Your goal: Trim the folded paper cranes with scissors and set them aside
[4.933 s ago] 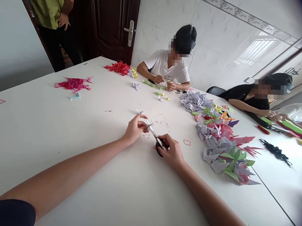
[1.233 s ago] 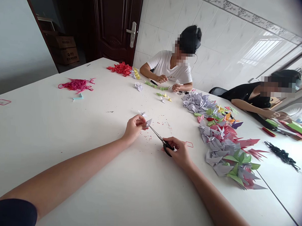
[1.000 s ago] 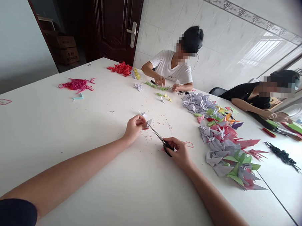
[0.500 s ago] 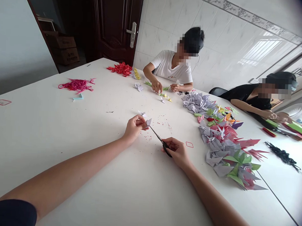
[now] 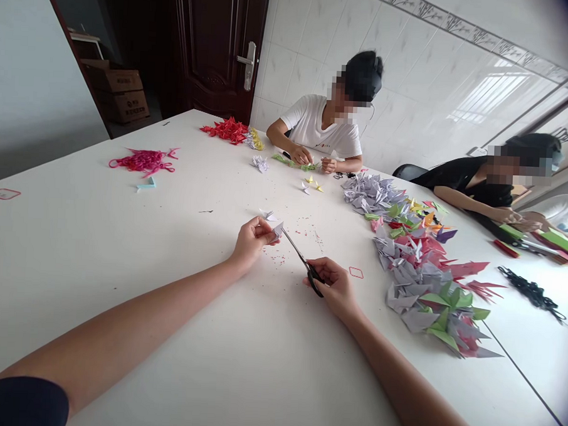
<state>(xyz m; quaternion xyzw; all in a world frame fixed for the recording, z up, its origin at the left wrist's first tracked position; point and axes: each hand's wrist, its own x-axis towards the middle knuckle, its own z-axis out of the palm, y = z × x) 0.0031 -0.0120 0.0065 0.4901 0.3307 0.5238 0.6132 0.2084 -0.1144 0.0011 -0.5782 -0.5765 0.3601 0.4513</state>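
Left hand (image 5: 253,239) stayed pinched on the small folded lilac paper piece (image 5: 277,228); right hand (image 5: 333,283), gripping black-handled scissors (image 5: 305,265), had closed the blades just beside it, so another snip looked finished.

- Big heap of folded paper cranes (image 5: 418,269) at three o'clock.
- Pink string tangle (image 5: 142,160) at ten o'clock.
- Red paper pile (image 5: 226,129) at twelve o'clock.
- Dark door (image 5: 216,47) beyond the white table (image 5: 99,242).

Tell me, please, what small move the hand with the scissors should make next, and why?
Probably close the scissors: the right hand grips the handles, and the blade tips meet the small folded paper piece pinched by the left hand.
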